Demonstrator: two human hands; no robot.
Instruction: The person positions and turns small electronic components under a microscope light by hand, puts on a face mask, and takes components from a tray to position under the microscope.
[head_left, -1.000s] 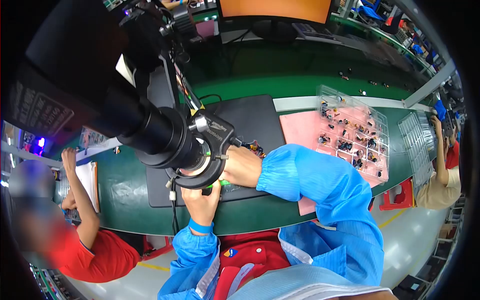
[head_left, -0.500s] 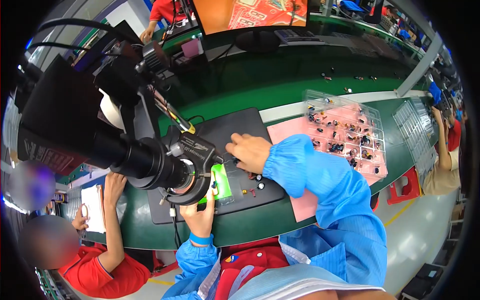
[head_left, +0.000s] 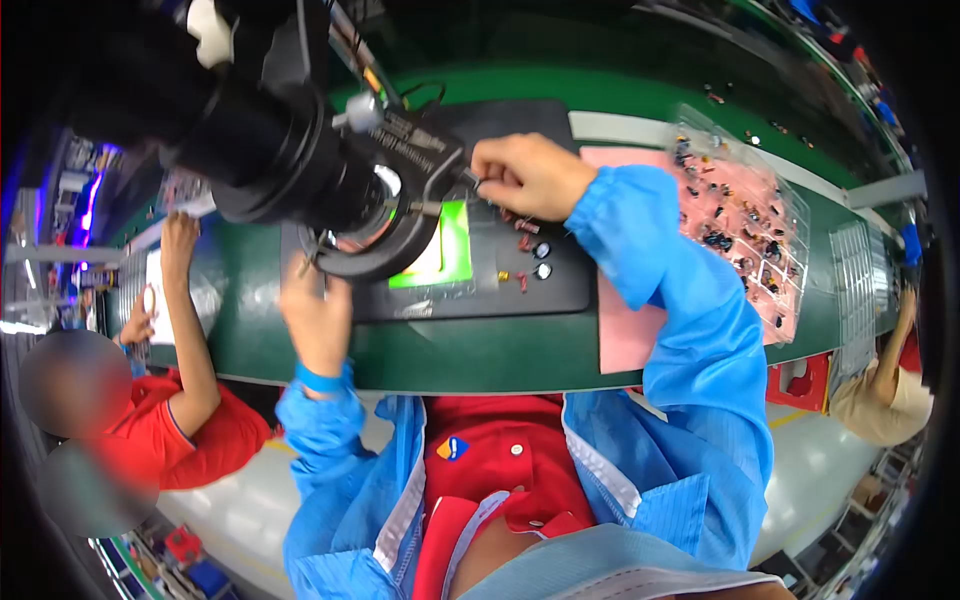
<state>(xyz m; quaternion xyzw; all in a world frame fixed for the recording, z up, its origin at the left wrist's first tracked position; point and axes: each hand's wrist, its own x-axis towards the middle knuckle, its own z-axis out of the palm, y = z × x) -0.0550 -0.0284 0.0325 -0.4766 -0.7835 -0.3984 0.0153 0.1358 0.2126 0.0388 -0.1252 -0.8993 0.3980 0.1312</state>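
Note:
Over a black mat (head_left: 540, 295) hangs the black microscope (head_left: 300, 160) with its ring-shaped lens end. Beneath that, a bright green lit plate (head_left: 456, 240) lies on the mat beside a clear plastic bag. My left hand (head_left: 320, 315) is at the lower left of the ring, blurred, its thumb and forefinger apart and nothing visible between them; some fingertips are hidden by the ring. My right hand (head_left: 530, 175) is above the mat, right of the microscope's arm, fingers curled together. Whatever it pinches is too small to name. Small wired components (head_left: 541, 270) lie below it.
To the right, a clear compartment tray (head_left: 745, 220) full of small wired parts rests on a pink sheet (head_left: 625, 320). Beyond it stands a clear rack (head_left: 853, 285). A co-worker in red (head_left: 190, 430) sits at left, another person (head_left: 880, 400) at far right.
My left hand has moved left, away from the green plate to the ring's lower left. My right hand has lifted slightly away from the mat parts. The camera view has tilted down.

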